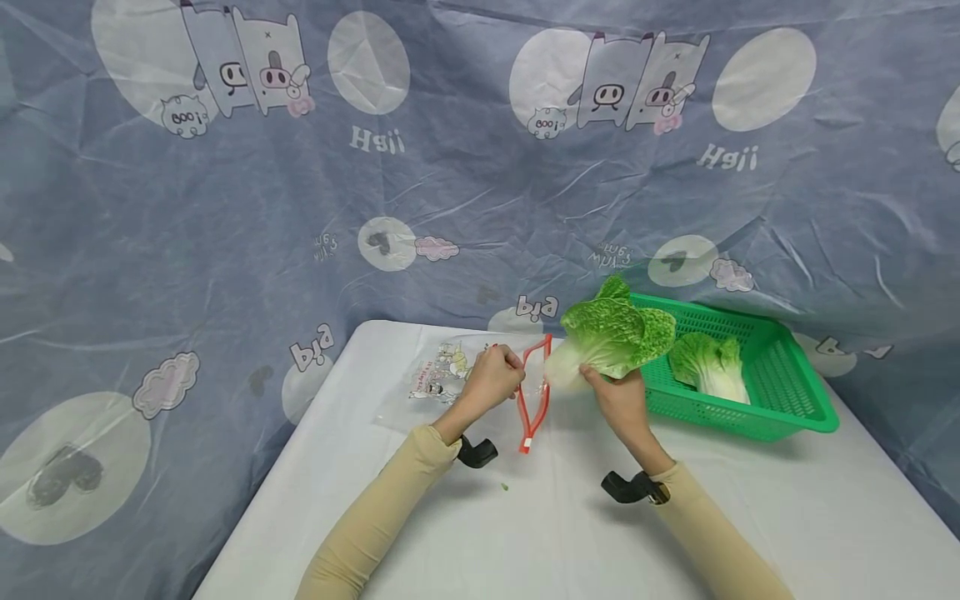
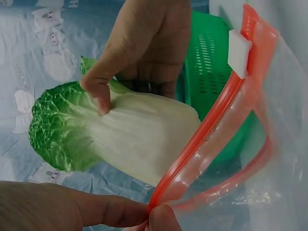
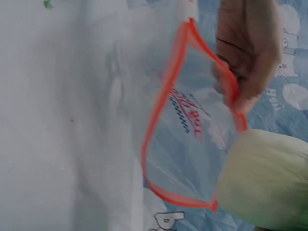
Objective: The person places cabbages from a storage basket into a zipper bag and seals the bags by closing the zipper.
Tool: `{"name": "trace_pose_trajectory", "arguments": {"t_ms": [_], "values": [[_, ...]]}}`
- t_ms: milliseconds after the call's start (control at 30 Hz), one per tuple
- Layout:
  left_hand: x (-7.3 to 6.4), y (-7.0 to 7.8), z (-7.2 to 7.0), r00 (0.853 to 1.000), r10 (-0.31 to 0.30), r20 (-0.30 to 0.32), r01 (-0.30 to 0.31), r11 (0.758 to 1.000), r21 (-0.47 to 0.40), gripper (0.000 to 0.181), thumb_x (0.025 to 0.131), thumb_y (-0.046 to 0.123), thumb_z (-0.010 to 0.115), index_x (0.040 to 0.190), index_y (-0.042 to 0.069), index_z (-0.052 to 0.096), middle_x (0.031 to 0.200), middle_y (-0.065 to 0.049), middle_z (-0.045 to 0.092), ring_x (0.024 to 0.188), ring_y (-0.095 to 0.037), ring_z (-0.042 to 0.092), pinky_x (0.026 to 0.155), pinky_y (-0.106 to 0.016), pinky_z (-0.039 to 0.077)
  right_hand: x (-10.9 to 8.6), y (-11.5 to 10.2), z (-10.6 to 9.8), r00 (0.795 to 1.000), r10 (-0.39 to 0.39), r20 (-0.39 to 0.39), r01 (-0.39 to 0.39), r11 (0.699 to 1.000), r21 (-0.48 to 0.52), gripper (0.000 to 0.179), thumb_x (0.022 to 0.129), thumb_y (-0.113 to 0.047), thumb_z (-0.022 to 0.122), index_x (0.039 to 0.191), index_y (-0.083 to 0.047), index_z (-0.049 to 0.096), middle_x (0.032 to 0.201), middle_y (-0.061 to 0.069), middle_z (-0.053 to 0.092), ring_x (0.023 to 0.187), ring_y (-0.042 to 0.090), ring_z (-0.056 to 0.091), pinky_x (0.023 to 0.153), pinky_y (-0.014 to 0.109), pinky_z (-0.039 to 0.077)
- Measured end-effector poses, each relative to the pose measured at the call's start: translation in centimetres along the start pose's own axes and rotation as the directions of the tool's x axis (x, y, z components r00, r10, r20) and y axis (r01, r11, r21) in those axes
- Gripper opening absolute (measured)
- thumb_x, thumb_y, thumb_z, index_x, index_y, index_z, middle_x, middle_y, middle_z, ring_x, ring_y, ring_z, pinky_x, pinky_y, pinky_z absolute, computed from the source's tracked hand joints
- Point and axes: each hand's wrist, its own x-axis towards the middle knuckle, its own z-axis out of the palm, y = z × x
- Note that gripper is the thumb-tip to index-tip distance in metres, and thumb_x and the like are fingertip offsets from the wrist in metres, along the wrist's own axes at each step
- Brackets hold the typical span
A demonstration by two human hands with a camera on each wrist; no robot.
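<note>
My left hand (image 1: 489, 382) pinches the red zip edge of a clear plastic zip bag (image 1: 397, 408) between thumb and finger. The bag's red-rimmed mouth (image 3: 150, 139) gapes open, with a white slider (image 2: 239, 54) at one end. In my right hand (image 1: 622, 404) is a napa cabbage (image 1: 611, 329), thumb on its pale stalk and green leaves pointing up and away. Its white base (image 3: 267, 178) is right at the bag's mouth, overlapping the red rim in the right wrist view. Most of the right hand is out of the right wrist view.
A green perforated basket (image 1: 720, 421) stands at the right, behind my right hand, with another napa cabbage (image 1: 712, 367) inside. A small green leaf scrap (image 1: 505, 487) lies on the white table (image 1: 555, 542). A patterned blue-grey cloth (image 1: 450, 183) hangs behind and beside the table.
</note>
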Motion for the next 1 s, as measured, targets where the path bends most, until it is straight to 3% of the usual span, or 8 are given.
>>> {"name": "trace_pose_trajectory", "arguments": {"t_ms": [100,300,467,733,1000], "values": [[0.0,0.2,0.0,1.000,0.012,-0.003,-0.012,1.000,0.003,0.005,0.086,0.004,0.057,0.086,0.004,0.062,0.067,-0.004,0.065,0.050,-0.013,0.063,0.046,-0.025,0.048,-0.9,-0.1,0.7,0.999,0.006,0.045,-0.006,1.000,0.008,0.064,0.088,-0.014,0.070,0.139,0.002,0.035,0.132,0.019,0.048,0.121,0.025,0.047,0.098,0.032,0.040],[-0.4,0.6,0.1,1.000,0.023,-0.017,-0.023,1.000,0.000,0.005,0.086,0.004,0.057,0.087,0.005,0.062,0.068,-0.003,0.064,0.048,-0.010,0.062,0.045,-0.024,0.047,-1.2,3.0,2.2,0.991,0.039,0.125,-0.034,0.998,-0.043,0.068,0.089,-0.024,0.070,0.140,0.001,0.034,0.132,0.020,0.048,0.124,0.029,0.046,0.103,0.040,0.040],[-0.7,1.0,0.1,0.999,0.035,-0.031,-0.036,0.999,-0.019,0.006,0.087,0.003,0.054,0.088,0.004,0.060,0.070,-0.004,0.063,0.048,-0.011,0.060,0.044,-0.024,0.046,-1.6,3.9,2.7,0.974,0.021,0.227,-0.001,0.996,-0.088,0.068,0.088,-0.022,0.070,0.140,0.003,0.034,0.132,0.023,0.048,0.125,0.035,0.046,0.106,0.050,0.037],[-0.8,1.1,0.2,0.999,0.024,-0.033,-0.026,0.998,-0.050,0.008,0.088,0.000,0.052,0.090,0.002,0.060,0.073,-0.006,0.060,0.051,-0.011,0.060,0.046,-0.023,0.049,-2.0,4.9,2.4,0.895,-0.052,0.443,0.102,0.991,-0.090,0.057,0.093,-0.019,0.062,0.139,0.003,0.037,0.135,0.022,0.050,0.127,0.035,0.046,0.107,0.049,0.036],[-0.9,1.1,0.3,1.000,0.026,-0.017,-0.027,0.997,-0.068,0.005,0.091,0.005,0.057,0.087,0.003,0.059,0.075,-0.005,0.060,0.052,-0.012,0.061,0.047,-0.024,0.050,-2.0,5.9,1.7,0.793,-0.072,0.605,0.102,0.995,-0.015,0.057,0.098,-0.018,0.053,0.146,0.003,0.029,0.142,0.024,0.046,0.131,0.035,0.045,0.107,0.050,0.038]]}}
